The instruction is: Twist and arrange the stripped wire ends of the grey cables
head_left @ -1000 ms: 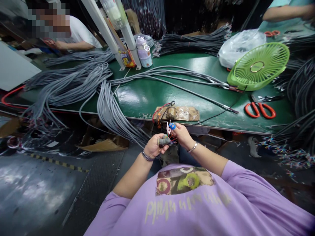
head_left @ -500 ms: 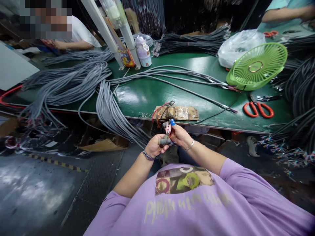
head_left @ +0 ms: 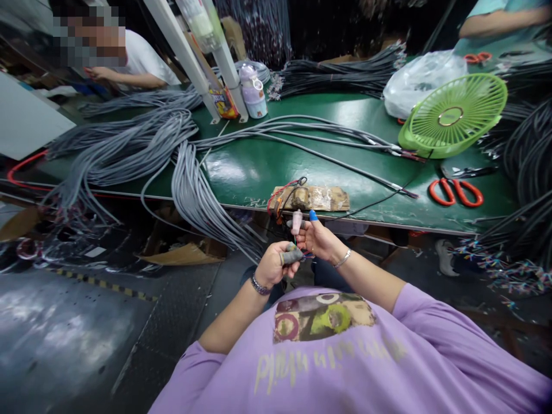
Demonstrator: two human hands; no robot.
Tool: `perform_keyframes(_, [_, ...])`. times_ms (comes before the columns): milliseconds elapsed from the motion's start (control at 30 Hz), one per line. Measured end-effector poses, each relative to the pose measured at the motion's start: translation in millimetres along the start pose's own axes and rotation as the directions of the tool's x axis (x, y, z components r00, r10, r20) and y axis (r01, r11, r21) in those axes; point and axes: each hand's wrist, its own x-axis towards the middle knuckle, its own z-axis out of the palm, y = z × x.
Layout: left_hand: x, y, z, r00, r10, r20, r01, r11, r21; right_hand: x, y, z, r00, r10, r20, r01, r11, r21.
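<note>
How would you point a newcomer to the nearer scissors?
On the green table, find the fan at the right. Just below it in view lie the scissors. Their orange loops stand out from the dark cables; the other orange pair lies beyond the fan.

The shirt point(head_left: 340, 385) is lavender, with a print point(head_left: 324, 319) in maroon, tan, brown and lime green, and pale yellowish lettering point(head_left: 288, 368). The right hand point(head_left: 322, 240) wears a blue fingertip cover point(head_left: 313, 215), the left hand point(head_left: 272, 266) a grey finger cover point(head_left: 292, 255). The connector point(head_left: 296, 222) is pale pink, the wires point(head_left: 295, 244) red, green and blue. The table point(head_left: 267, 167) is deep green, the cables point(head_left: 142, 141) grey, the fan point(head_left: 451, 117) lime, the floor tape point(head_left: 106, 284) striped black and yellow.
</note>
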Motion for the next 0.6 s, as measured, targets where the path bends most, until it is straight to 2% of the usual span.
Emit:
perform_keyframes(100, [-6, -1, 9.5, 0.995, 0.065, -0.078, -0.066, 0.998, -0.002, -1, -4, 4, 1.000, 0.004, 0.010, -0.004, 1.000, 0.002])
perform_keyframes(233, [-6, -2, 13.0, 0.982, 0.117, -0.148, -0.121, 0.993, -0.017, 2, -4, 8, 0.998, -0.062, -0.013, 0.062, 0.998, -0.006])
perform_keyframes(367, [-2, -2, 11.0, 0.974, 0.141, -0.175, -0.146, 0.989, -0.016, 6, -1, 9, 0.991, -0.116, -0.065, 0.117, 0.993, 0.017])
perform_keyframes(600, [8, 0, 11.0, 0.972, 0.140, -0.188, -0.144, 0.990, -0.009, 15, -1, 11, 0.992, -0.098, -0.085, 0.109, 0.985, 0.136])
